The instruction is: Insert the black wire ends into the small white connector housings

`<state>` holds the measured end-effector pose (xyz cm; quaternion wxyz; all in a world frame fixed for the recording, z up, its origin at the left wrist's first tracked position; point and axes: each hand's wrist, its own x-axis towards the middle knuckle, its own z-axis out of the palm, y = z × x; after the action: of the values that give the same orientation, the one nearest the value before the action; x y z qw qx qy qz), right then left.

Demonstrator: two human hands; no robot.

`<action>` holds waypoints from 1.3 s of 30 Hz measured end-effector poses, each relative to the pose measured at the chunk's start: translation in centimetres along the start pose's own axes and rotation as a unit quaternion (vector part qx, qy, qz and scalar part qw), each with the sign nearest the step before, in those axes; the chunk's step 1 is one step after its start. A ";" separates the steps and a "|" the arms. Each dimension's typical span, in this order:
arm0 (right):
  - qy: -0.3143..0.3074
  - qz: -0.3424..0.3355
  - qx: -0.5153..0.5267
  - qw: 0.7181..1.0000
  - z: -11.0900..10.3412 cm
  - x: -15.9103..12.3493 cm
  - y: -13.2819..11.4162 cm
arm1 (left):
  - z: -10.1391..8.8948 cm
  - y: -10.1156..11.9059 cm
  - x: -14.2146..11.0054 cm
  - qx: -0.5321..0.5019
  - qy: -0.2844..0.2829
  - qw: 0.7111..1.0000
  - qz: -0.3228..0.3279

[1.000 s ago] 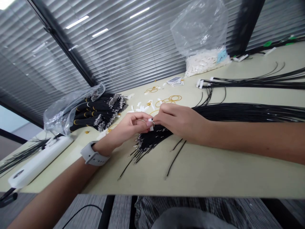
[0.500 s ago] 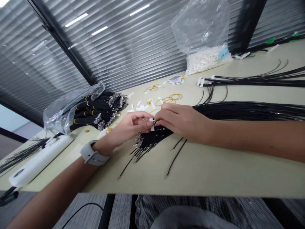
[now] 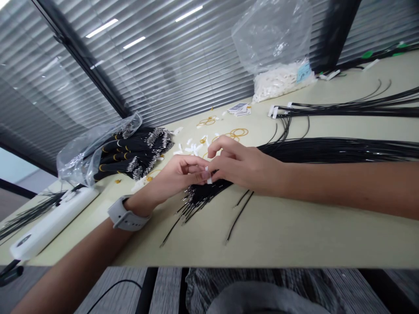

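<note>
Between thumb and fingers, my left hand (image 3: 183,174) pinches a small white connector housing (image 3: 209,175), which stands upright over the wires. My right hand (image 3: 240,165) meets it from the other side, its fingertips closed against the housing; what they grip, likely a thin wire end seen earlier, is hidden now. Below both hands lies a bundle of black wires (image 3: 209,192) with small metal tips fanned towards the left. The rest of that bundle (image 3: 327,148) runs off to the right behind my right forearm. Two loose wire ends (image 3: 238,218) stick out in front.
Bundled black wires with metal ends (image 3: 131,150) lie partly in a plastic bag at left, near a white power strip (image 3: 54,222). Loose white housings (image 3: 193,147) and yellow rubber bands (image 3: 240,132) lie behind my hands. A bag of white pieces (image 3: 278,83) stands at the back; connectorised wires (image 3: 343,109) lie right.
My right hand's index finger has lifted and bent, and its fingertips have closed up to the housing, covering the wire end visible before. The left hand keeps its pinch. The view has shifted slightly.
</note>
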<state>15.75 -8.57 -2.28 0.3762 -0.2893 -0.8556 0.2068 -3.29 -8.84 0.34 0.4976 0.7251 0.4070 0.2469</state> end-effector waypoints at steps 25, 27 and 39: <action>-0.164 -0.127 -0.133 0.969 -0.1 0.3 0.4 | -1.5 -0.9 0.6 0.040 0.091 0.995 0.000; -0.148 -0.112 -0.139 0.973 -0.1 0.2 0.3 | -1.5 -0.9 0.6 0.037 0.102 0.994 0.001; 0.013 -0.014 -0.132 0.991 0.2 0.3 1.4 | -1.4 -0.6 0.5 -0.006 0.110 0.994 -0.011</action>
<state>15.90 -7.38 -3.01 0.3484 -0.3273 -0.8744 0.0832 -4.27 -7.55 0.32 0.4572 0.6861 0.4652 0.3221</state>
